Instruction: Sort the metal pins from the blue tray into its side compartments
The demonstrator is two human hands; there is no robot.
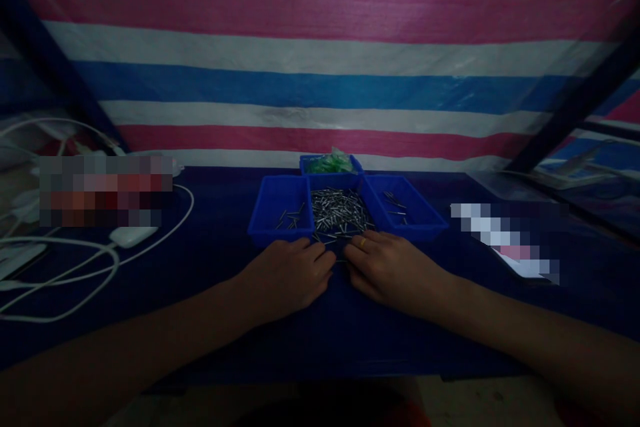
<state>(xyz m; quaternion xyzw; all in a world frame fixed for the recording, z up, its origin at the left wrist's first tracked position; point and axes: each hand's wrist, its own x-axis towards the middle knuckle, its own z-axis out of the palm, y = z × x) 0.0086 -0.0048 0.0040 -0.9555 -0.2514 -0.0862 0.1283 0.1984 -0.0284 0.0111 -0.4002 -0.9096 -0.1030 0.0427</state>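
Both my hands rest on a dark blue table (225, 320) just in front of three blue trays. My left hand (290, 273) lies palm down with fingers curled together, its tips at the near edge of the middle tray (361, 195). My right hand (387, 267), with a ring on one finger, mirrors it, fingertips pinched close beside the left. The middle tray holds a heap of small metal pins (340, 211). What the fingertips grip, if anything, is too small to see.
The left tray (270, 210) and right tray (420, 213) each hold a few pins. A fourth tray (307, 161) behind holds green parts (330, 163). White cables (100, 260) and a white charger (133, 235) lie at left. A striped tarp (320, 53) hangs behind.
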